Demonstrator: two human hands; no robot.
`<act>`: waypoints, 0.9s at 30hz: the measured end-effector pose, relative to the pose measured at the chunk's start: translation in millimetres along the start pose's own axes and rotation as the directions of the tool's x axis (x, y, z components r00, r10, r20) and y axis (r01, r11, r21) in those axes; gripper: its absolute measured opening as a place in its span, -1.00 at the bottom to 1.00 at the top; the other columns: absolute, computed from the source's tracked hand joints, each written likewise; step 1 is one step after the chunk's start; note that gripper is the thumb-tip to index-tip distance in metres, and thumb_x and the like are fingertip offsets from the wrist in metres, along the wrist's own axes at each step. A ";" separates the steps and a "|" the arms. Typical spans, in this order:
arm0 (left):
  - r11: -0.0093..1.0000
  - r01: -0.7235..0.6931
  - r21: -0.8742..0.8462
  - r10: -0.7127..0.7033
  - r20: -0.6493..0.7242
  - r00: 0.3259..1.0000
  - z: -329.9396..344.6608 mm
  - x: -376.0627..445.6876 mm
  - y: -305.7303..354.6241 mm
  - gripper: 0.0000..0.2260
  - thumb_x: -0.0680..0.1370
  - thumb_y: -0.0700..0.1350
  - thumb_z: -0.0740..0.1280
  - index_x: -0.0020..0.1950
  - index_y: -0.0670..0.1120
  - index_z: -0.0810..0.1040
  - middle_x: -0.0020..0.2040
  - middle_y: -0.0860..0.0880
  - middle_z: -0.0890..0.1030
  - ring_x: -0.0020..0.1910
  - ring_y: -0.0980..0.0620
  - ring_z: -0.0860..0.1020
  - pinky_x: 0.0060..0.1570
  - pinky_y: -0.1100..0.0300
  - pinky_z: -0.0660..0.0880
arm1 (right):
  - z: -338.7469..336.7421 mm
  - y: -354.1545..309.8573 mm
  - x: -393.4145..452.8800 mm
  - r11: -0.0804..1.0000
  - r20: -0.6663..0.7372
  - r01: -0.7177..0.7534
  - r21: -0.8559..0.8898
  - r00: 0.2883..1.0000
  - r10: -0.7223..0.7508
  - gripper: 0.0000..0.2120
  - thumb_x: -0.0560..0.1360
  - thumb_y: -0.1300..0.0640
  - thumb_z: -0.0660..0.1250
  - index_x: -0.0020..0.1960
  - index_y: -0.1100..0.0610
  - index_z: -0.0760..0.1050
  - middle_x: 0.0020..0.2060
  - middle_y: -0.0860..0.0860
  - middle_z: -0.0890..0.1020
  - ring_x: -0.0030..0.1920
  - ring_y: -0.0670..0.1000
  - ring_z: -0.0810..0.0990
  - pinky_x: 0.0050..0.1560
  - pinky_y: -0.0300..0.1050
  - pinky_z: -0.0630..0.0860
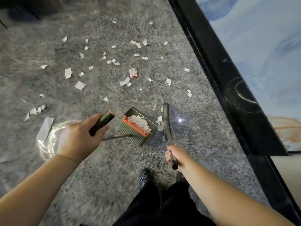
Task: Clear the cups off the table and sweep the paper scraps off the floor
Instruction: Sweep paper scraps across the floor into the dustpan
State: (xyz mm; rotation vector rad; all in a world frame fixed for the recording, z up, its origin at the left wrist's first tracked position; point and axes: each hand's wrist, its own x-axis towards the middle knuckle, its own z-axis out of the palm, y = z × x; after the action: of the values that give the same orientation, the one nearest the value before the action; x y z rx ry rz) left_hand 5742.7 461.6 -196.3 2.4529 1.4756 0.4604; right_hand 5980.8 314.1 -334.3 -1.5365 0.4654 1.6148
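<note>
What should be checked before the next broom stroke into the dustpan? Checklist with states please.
1. Left hand grips the dustpan handle: ok.
2. Right hand grips the broom handle: ok.
3. Dustpan mouth faces the broom head: ok.
4. Dustpan lip flat on the floor: cannot tell.
5. Paper scraps lie between broom and dustpan: ok.
6. Floor swept: not ok, many scraps lie beyond the dustpan.

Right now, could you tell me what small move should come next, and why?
Probably push the broom in the right hand leftward: a few scraps lie between it and the mouth of the dustpan, which the left hand holds by its handle.
</note>
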 end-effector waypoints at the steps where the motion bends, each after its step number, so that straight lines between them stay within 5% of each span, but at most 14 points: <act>1: 1.000 0.025 0.010 -0.025 -0.004 1.000 -2.5 -1.2 -5.5 -0.62 0.40 0.14 0.31 0.15 0.05 0.61 -0.45 -0.05 0.58 -0.46 -0.16 0.55 -0.45 0.22 0.37 | 7.0 -1.7 0.7 1.000 0.001 0.007 -0.022 1.000 -0.007 -0.83 0.61 0.33 0.06 -0.14 0.16 0.25 -0.52 0.00 0.29 -0.65 -0.12 0.26 -0.68 -0.32 0.21; 5: 0.994 0.109 0.031 -0.109 0.002 0.994 -13.1 -8.5 -29.6 -0.60 0.40 0.17 0.30 0.20 0.09 0.58 -0.37 -0.06 0.61 -0.38 -0.16 0.58 -0.38 0.13 0.45 | 29.7 -6.0 -4.5 0.994 0.000 0.049 -0.098 0.999 -0.049 -0.84 0.60 0.36 0.05 -0.10 0.15 0.23 -0.54 0.00 0.28 -0.65 -0.10 0.24 -0.66 -0.34 0.17; 11: 0.985 0.172 0.023 -0.170 -0.048 0.984 -24.5 -22.7 -57.1 -0.55 0.38 0.17 0.31 0.20 0.02 0.61 -0.31 -0.08 0.65 -0.34 -0.18 0.62 -0.30 0.03 0.55 | 40.6 -10.4 -19.2 0.999 0.015 -0.029 0.020 0.999 0.029 -0.81 0.61 0.33 0.03 -0.16 0.17 0.25 -0.61 -0.02 0.28 -0.70 -0.13 0.24 -0.71 -0.36 0.17; 21: 0.953 0.301 0.032 -0.300 -0.032 0.954 -50.8 -54.5 -90.8 -0.65 0.40 -0.05 0.53 0.17 -0.02 0.64 -0.35 -0.09 0.64 -0.37 -0.19 0.60 -0.38 0.20 0.35 | 88.0 28.3 -12.1 0.988 0.025 -0.122 0.092 0.992 0.120 -0.79 0.61 0.34 -0.02 -0.16 0.16 0.24 -0.62 -0.02 0.27 -0.70 -0.14 0.24 -0.71 -0.37 0.18; 27: 0.917 0.398 0.013 -0.397 -0.019 0.918 -59.7 -71.5 -104.0 -0.66 0.41 -0.01 0.51 0.18 0.05 0.63 -0.36 -0.04 0.62 -0.37 -0.14 0.59 -0.32 0.14 0.44 | 125.6 16.4 20.3 0.991 0.036 -0.135 -0.006 0.990 0.135 -0.78 0.63 0.29 0.01 -0.17 0.17 0.27 -0.64 -0.03 0.27 -0.72 -0.14 0.24 -0.72 -0.38 0.18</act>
State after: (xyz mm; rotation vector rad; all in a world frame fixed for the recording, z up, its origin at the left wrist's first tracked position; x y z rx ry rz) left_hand 5603.8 448.7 -189.2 2.0798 1.9289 0.3818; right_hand 5890.7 405.4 -335.3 -1.5030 0.5567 1.7449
